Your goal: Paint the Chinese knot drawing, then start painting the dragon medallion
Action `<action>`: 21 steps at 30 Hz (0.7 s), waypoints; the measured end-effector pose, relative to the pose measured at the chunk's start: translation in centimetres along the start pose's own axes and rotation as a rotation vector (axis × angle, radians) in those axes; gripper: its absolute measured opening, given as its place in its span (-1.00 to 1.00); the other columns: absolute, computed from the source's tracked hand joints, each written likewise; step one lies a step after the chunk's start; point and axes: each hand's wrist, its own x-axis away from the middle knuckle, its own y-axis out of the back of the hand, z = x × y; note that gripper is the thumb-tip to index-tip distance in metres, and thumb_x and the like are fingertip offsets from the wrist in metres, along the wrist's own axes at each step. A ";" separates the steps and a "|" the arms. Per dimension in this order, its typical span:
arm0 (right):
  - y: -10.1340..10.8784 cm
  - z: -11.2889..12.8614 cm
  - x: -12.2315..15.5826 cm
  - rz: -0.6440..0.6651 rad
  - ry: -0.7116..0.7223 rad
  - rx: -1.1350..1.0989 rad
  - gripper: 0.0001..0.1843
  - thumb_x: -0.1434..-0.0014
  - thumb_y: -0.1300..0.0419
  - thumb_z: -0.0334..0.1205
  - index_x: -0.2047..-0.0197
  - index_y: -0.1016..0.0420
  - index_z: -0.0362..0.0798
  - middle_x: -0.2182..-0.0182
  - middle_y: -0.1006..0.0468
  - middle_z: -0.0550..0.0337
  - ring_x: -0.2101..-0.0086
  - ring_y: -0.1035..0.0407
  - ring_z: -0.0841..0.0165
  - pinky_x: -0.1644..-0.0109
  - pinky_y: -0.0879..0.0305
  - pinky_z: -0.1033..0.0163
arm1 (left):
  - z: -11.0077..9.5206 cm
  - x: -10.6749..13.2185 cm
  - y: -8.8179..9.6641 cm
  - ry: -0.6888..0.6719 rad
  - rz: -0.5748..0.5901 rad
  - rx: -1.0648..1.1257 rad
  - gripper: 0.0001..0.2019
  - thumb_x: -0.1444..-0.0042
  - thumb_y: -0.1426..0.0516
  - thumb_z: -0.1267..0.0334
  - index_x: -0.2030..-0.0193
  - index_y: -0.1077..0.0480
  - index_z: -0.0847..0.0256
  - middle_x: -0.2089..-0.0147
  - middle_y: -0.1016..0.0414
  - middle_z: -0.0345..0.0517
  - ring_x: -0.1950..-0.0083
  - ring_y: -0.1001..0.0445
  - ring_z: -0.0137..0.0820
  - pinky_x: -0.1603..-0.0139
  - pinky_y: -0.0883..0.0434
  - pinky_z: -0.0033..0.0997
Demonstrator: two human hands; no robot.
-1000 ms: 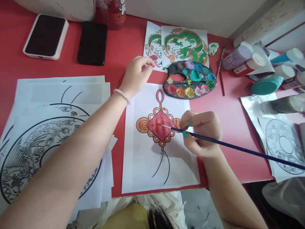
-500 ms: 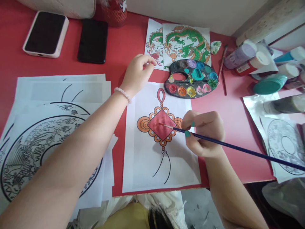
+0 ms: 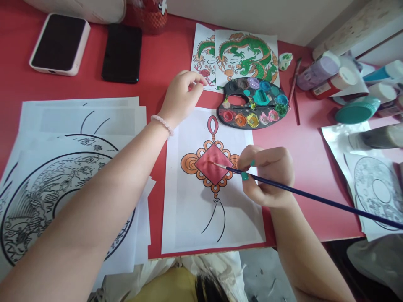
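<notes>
My right hand (image 3: 267, 174), with green nails, pinches a thin dark blue paintbrush (image 3: 302, 193). The brush tip meets the red diamond at the middle of a knot drawing on a white sheet (image 3: 189, 218). Orange loops surround the diamond, a pink-red loop tops it, and two uncoloured black lines hang below. My left hand (image 3: 182, 96), with a beaded bracelet (image 3: 163, 123) at its wrist, rests by the sheet's top edge. Its fingers curl with thumb and forefinger close together, and I see nothing held in them. A black paint palette (image 3: 239, 109) with several colour wells lies right of it.
Two green dragon pictures (image 3: 245, 54) lie behind the palette. Line-art sheets (image 3: 72, 184) are stacked at left, below a white-edged device (image 3: 59, 44) and a black phone (image 3: 122, 53). At right are paint bottles (image 3: 319, 71), a spare brush (image 3: 295, 79) and another printed sheet (image 3: 374, 188).
The brush tip has shifted slightly left across the red diamond, and my right hand has moved a little left with it. My left hand has stayed in place.
</notes>
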 end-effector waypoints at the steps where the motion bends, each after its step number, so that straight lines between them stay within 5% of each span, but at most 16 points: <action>1: 0.0 0.0 0.0 0.012 -0.012 0.005 -0.59 0.18 -0.05 -0.56 0.28 -0.11 0.07 0.49 -0.27 0.32 0.52 -0.19 0.44 0.50 -0.18 0.25 | 0.1 0.0 0.0 -0.004 -0.001 0.001 -0.79 -0.02 -0.05 0.46 0.46 -0.42 0.08 0.29 -0.52 -0.18 0.18 -0.42 -0.30 0.05 -0.36 -0.22; 21: 0.5 0.0 -0.3 -0.083 -0.010 0.043 -0.62 0.19 -0.09 -0.54 0.32 -0.14 0.05 0.50 -0.31 0.32 0.52 -0.24 0.45 0.52 -0.18 0.26 | -0.1 0.2 0.0 -0.026 -0.003 -0.013 -0.78 -0.03 -0.04 0.48 0.44 -0.43 0.11 0.28 -0.52 -0.14 0.18 -0.43 -0.31 0.07 -0.36 -0.24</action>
